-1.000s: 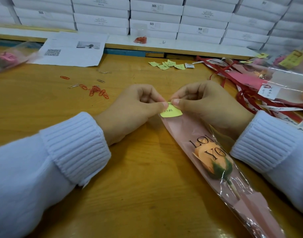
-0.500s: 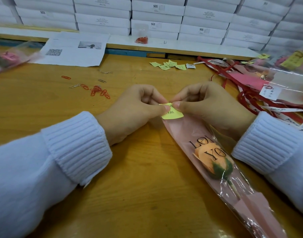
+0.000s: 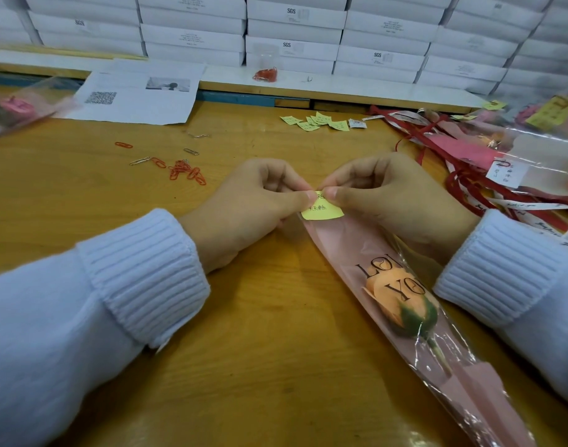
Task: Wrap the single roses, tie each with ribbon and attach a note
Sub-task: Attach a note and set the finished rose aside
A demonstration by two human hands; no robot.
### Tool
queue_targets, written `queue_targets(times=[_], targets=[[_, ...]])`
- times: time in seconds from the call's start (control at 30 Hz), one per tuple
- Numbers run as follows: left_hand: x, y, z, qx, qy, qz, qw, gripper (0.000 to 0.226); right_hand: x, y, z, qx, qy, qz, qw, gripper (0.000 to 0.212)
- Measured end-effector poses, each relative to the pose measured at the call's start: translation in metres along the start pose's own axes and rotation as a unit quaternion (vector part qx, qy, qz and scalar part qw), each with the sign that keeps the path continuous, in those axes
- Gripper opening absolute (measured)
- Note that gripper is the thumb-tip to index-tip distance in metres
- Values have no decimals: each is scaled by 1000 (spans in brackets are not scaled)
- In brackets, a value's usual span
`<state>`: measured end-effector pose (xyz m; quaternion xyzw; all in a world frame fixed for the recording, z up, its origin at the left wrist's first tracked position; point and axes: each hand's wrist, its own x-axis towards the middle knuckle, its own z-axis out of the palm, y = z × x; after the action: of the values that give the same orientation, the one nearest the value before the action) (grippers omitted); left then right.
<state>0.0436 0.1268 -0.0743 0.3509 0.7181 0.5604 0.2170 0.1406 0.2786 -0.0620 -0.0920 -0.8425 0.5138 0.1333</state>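
An orange rose (image 3: 397, 303) lies in a pink and clear sleeve (image 3: 347, 246) printed with black letters, running from the table's middle toward the lower right. A small yellow note (image 3: 323, 211) with handwriting sits at the sleeve's open top end. My left hand (image 3: 253, 201) pinches the note's upper left corner between thumb and forefinger. My right hand (image 3: 389, 195) pinches the note's top edge right beside it, thumb tips almost touching. Whether a clip is under the fingers is hidden.
Red paper clips (image 3: 184, 171) lie scattered left of my hands. More yellow notes (image 3: 318, 121) lie at the back. Red and white ribbons (image 3: 463, 185) and wrapped roses (image 3: 534, 146) pile at the right. A printed sheet (image 3: 137, 95) and stacked white boxes (image 3: 292, 30) stand behind.
The hands stay pinched at the note; more of the yellow note now shows below the fingers, its writing visible. The rose and sleeve have not moved.
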Motion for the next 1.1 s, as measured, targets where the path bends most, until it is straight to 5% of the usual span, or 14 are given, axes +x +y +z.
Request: queue_targets(times=[0.37, 0.5, 0.67, 0.8, 0.93, 1.1], targets=[[1, -4, 0, 27, -6, 23, 999, 3, 0, 0, -1, -13, -3, 1, 1000, 8], [5, -6, -3, 108, 53, 72, 990, 11, -1, 0, -1, -5, 0, 4, 1000, 8], [21, -13, -46, 352, 232, 136, 897, 7, -1, 0, 0, -21, 10, 9, 1000, 9], [31, -29, -85, 503, 254, 56, 824, 14, -1, 1, 0, -25, 14, 12, 1000, 8], [32, -28, -88, 473, 174, -67, 861, 21, 0, 1, 1, -30, 16, 10, 999, 7], [31, -28, -85, 399, 154, -65, 902, 18, 0, 2, 0, -42, 21, 5, 999, 7]])
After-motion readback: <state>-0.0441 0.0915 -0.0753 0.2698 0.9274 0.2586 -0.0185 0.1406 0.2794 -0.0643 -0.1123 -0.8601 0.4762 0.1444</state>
